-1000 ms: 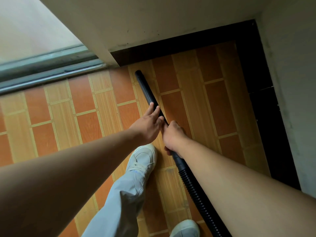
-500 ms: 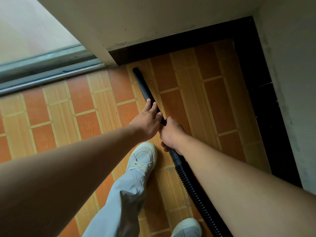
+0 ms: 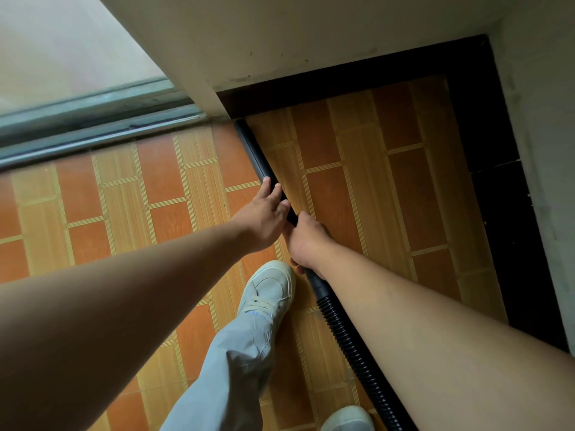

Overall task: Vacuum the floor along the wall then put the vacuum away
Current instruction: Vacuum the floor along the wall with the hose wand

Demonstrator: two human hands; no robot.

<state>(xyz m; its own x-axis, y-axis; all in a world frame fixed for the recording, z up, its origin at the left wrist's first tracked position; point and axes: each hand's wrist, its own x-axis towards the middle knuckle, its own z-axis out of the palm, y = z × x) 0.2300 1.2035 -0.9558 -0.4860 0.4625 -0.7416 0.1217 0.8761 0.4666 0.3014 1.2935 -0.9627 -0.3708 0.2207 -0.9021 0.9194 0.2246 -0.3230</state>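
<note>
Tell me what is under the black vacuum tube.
Orange and tan floor tiles lie under the vacuum tube. Its tip lies by the wall's dark baseboard; the mouth is hidden. The left hand and right hand cover its middle.

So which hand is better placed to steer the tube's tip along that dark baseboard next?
Probably the left hand: it holds the black vacuum tube further forward, nearer the tip at the dark baseboard. The right hand grips the rear end, by the ribbed hose.
</note>
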